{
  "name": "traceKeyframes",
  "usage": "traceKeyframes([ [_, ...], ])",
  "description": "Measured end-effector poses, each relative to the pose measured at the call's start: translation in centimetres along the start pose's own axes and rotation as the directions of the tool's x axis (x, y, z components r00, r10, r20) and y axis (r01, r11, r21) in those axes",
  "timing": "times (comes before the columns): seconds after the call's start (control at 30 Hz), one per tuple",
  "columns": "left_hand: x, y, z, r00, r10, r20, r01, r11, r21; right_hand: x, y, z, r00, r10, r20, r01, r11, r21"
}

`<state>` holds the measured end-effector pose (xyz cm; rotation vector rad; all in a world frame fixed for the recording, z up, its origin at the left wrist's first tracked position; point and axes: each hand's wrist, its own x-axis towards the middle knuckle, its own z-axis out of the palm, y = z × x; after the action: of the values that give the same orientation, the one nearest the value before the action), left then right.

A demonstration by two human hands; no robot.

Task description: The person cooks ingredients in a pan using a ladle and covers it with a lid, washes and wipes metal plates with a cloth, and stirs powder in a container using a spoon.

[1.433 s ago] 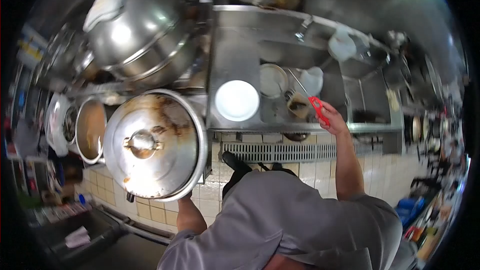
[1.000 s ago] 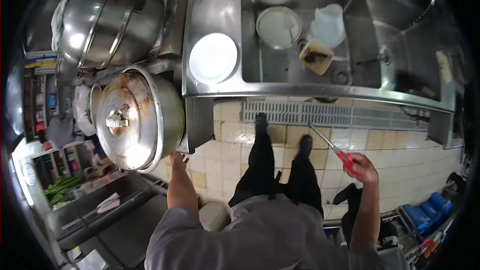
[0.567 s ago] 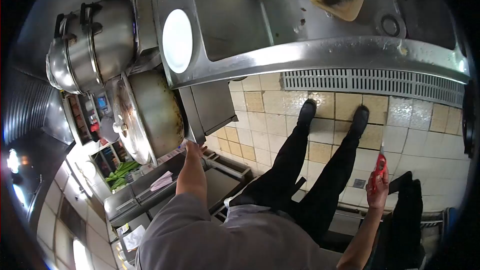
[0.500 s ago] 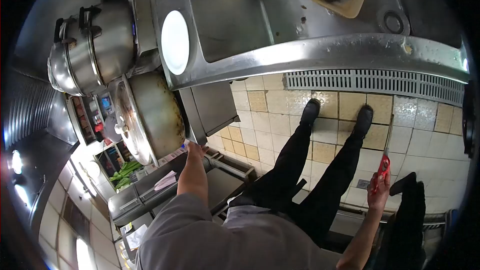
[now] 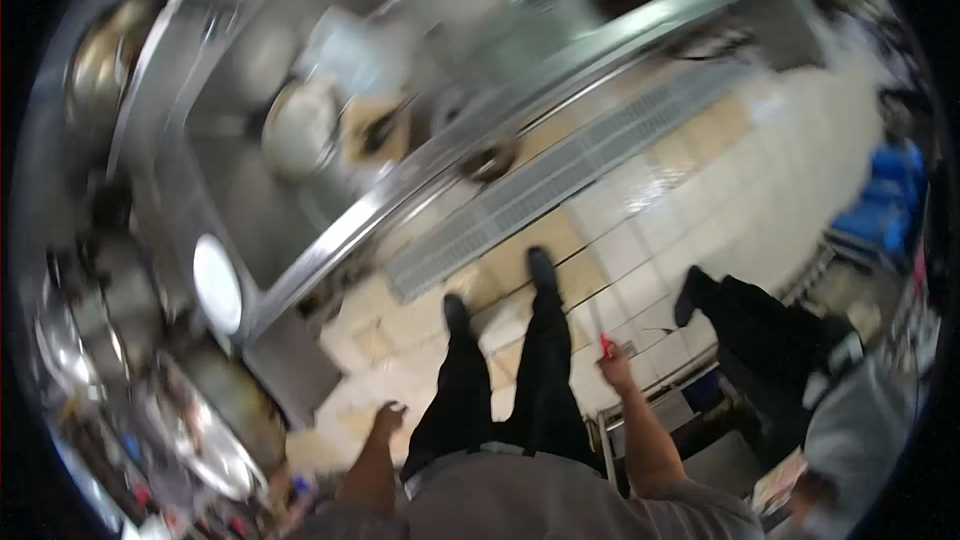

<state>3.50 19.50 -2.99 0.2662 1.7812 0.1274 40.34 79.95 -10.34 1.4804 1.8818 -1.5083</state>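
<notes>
The picture is smeared by motion. My right hand (image 5: 616,368) is closed around the red handles of a pair of scissors (image 5: 607,345), held out over the tiled floor to the right of my legs. Their blades point away from me and are too blurred to make out well. My left hand (image 5: 390,420) hangs beside my left leg, with its fingers apart and nothing visible in it. Nearest to it is the grey cabinet side (image 5: 292,368) below the counter's corner.
A steel counter with a sink (image 5: 250,165) runs along the front. On it are a white oval plate (image 5: 217,283), a round pan (image 5: 300,128) and a yellowish tub (image 5: 375,130). Large steel pots (image 5: 100,315) stand at left. A co-worker (image 5: 870,430) is close on my right.
My view has swung to the right, bringing the co-worker and blue items into sight. My left hand has come away from the counter's corner. The scissors stay in my right hand.
</notes>
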Motion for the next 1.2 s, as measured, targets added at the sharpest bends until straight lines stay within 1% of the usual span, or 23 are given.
traceKeyframes([
  [0.03,2.3,5.3,0.5,0.995,0.056,-0.085,-0.057,0.998,-0.005,-2.5,-1.2,-1.2,0.999,0.03,0.028,-0.027,0.995,-0.1],
  [0.1,2.3,29.5,-5.1,0.972,0.128,-0.195,-0.151,0.982,-0.112,-5.2,0.2,-1.5,0.997,-0.053,0.061,0.067,0.963,-0.262],
  [0.13,1.0,37.9,-6.9,0.969,0.124,-0.212,-0.173,0.957,-0.233,-8.2,-4.5,-5.3,0.981,0.154,0.115,-0.125,0.966,-0.224],
  [0.23,6.1,49.1,-8.4,0.911,0.306,-0.278,-0.398,0.829,-0.392,-13.0,-6.6,-12.1,0.993,0.091,0.073,-0.083,0.991,-0.105],
  [0.33,6.3,59.6,-11.4,0.922,0.334,-0.198,-0.387,0.746,-0.542,-12.2,-6.5,-18.3,0.989,0.144,0.019,-0.142,0.987,-0.079],
  [0.43,6.7,64.2,-13.0,0.923,0.335,-0.19,-0.377,0.887,-0.267,-7.3,-3.1,-23.3,0.954,0.058,-0.294,-0.051,0.998,0.031],
  [0.47,8.0,64.3,-13.4,0.917,0.353,-0.186,-0.392,0.884,-0.256,-6.7,-4.6,-26.6,0.935,0.203,-0.291,-0.116,0.95,0.289],
  [0.53,10.5,63.7,-14.2,0.877,0.463,-0.127,-0.434,0.878,0.202,-7.8,-9.8,-34.5,0.917,0.254,-0.308,-0.013,0.791,0.612],
  [0.57,10.3,64.6,-15.0,0.852,0.521,0.055,-0.447,0.668,0.596,-7.8,-11.6,-37.6,0.906,0.277,-0.319,-0.001,0.757,0.654],
  [0.6,10.5,65.9,-15.7,0.835,0.497,0.237,-0.423,0.303,0.854,-7.3,-12.4,-40.6,0.894,0.298,-0.333,0.016,0.723,0.691],
  [0.63,11.6,65.9,-15.8,0.823,0.48,0.305,-0.44,0.199,0.875,-5.9,-11.8,-42.8,0.885,0.301,-0.354,0.031,0.723,0.69],
  [0.7,12.5,69.5,-16.3,0.808,0.451,0.379,-0.457,0.072,0.887,-1.5,-7.9,-44.6,0.732,0.004,-0.681,0.243,0.932,0.267],
  [0.73,11.5,71.9,-15.9,0.959,0.249,0.133,-0.263,0.613,0.745,-0.2,-5.5,-45.3,0.724,0.018,-0.69,0.239,0.931,0.275],
  [0.77,11.2,74.8,-15.8,0.997,-0.078,0.01,0.069,0.927,0.37,0.7,-3.2,-46.4,0.775,0.039,-0.63,0.098,0.978,0.182],
  [0.8,11.5,79.0,-16.3,0.998,-0.06,0.015,0.05,0.923,0.382,1.4,-2.2,-47.7,0.816,0.072,-0.574,-0.037,0.997,0.072],
  [0.83,11.5,83.0,-16.0,0.981,0.009,0.192,-0.004,1.0,-0.027,0.7,-1.8,-48.2,0.82,0.161,-0.549,-0.12,0.987,0.11],
  [0.87,11.7,86.6,-15.1,0.934,0.135,0.331,0.026,0.899,-0.438,-0.6,-1.5,-49.4,0.819,0.249,-0.517,-0.206,0.968,0.14],
  [0.9,13.2,90.7,-14.7,0.93,0.137,0.341,0.026,0.902,-0.431,-1.8,-2.0,-51.1,0.815,0.371,-0.445,-0.237,0.914,0.329],
  [0.97,18.0,102.0,-14.2,0.941,0.273,0.201,-0.254,0.96,-0.116,-3.2,-2.9,-53.7,0.783,0.501,-0.368,-0.218,0.776,0.592],
  [1.0,19.0,108.5,-12.6,0.862,0.478,0.171,-0.478,0.877,-0.043,-3.2,-3.0,-55.0,0.758,0.529,-0.382,-0.166,0.723,0.671],
  [1.07,16.6,122.5,-9.7,0.764,0.524,0.376,-0.577,0.816,0.036,-2.3,-2.3,-57.6,0.757,0.548,-0.356,-0.055,0.596,0.801],
  [1.13,7.1,135.5,-4.4,0.723,0.583,0.37,-0.632,0.775,0.014,0.1,-1.9,-60.4,0.518,0.772,-0.369,0.103,0.372,0.923],
  [1.2,5.3,144.8,0.1,0.63,0.585,0.511,-0.707,0.704,0.067,3.0,-1.0,-64.3,0.514,0.81,-0.283,0.116,0.261,0.958],
])
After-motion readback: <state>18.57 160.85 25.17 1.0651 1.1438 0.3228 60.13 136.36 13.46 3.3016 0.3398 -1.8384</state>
